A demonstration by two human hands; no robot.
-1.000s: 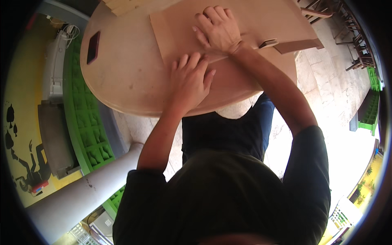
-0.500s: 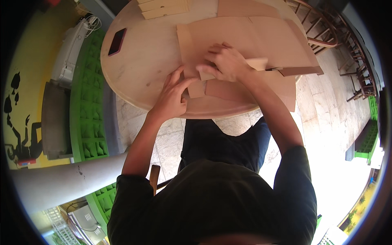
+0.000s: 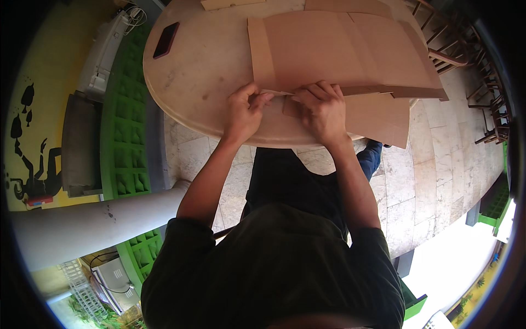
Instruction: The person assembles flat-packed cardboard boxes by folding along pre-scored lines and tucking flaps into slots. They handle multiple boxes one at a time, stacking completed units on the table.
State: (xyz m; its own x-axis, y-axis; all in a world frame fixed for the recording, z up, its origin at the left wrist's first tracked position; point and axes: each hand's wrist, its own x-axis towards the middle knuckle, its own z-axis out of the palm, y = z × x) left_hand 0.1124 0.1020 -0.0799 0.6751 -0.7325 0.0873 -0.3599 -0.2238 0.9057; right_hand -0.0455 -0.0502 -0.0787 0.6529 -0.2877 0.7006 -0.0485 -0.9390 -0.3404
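Note:
A small piece of cardboard (image 3: 278, 92), seen nearly edge-on as a thin pale strip, spans the gap between my hands. My left hand (image 3: 244, 111) pinches its left end between thumb and fingers. At the other end my right hand (image 3: 324, 109) is closed on it, the fingers curled and partly hiding it. Just beyond my hands a large brown cardboard sheet (image 3: 312, 52) lies on the table, with creases and a raised flap (image 3: 383, 89) along its near edge. Under that flap another cardboard piece (image 3: 379, 116) reaches past the table's near right edge.
The round pale table (image 3: 192, 77) carries a dark phone (image 3: 166, 40) at its left and a cardboard stack (image 3: 233, 3) at the far edge. Wooden chairs (image 3: 446, 57) stand beyond on the right. A green rack (image 3: 125, 120) and a grey pipe (image 3: 104, 216) are at the left.
The small cardboard piece has come up off the table into both hands. My right hand has drawn back toward me and closed on it. The whole view has shifted slightly.

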